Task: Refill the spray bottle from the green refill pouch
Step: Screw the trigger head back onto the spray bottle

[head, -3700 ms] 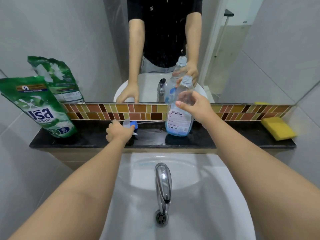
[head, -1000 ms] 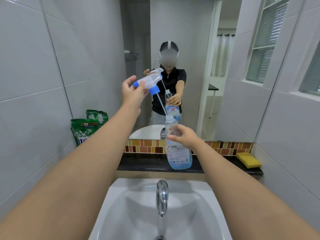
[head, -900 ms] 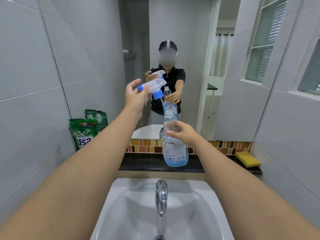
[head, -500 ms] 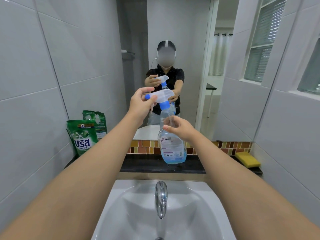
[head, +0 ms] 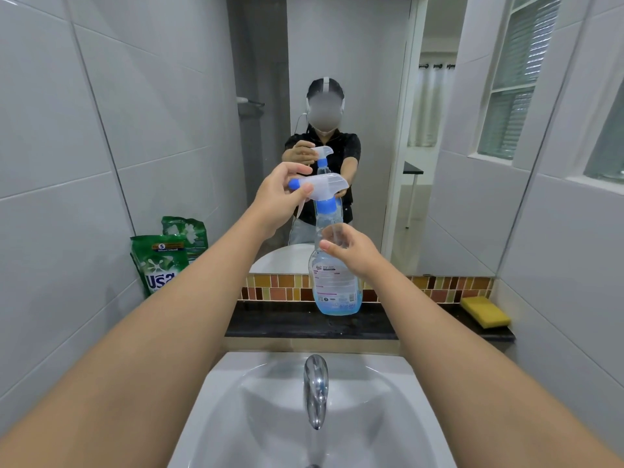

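A clear spray bottle (head: 336,285) with blue liquid in its lower part stands on the black ledge (head: 290,324) behind the sink. My right hand (head: 351,249) grips its neck. My left hand (head: 280,197) pinches the white trigger head (head: 326,185), whose blue collar sits on the bottle's mouth. The green refill pouch (head: 158,263) leans upright against the left wall on the ledge, apart from both hands.
A yellow sponge (head: 485,311) lies at the ledge's right end. The white sink (head: 270,417) with a chrome tap (head: 315,390) is below my arms. A mirror ahead reflects a person, the bottle and the pouch. Tiled walls close in left and right.
My left hand picked the trigger head up from the ledge, raised it, then lowered it with its tube into the bottle until the collar sits on the mouth. My right hand kept hold of the neck.
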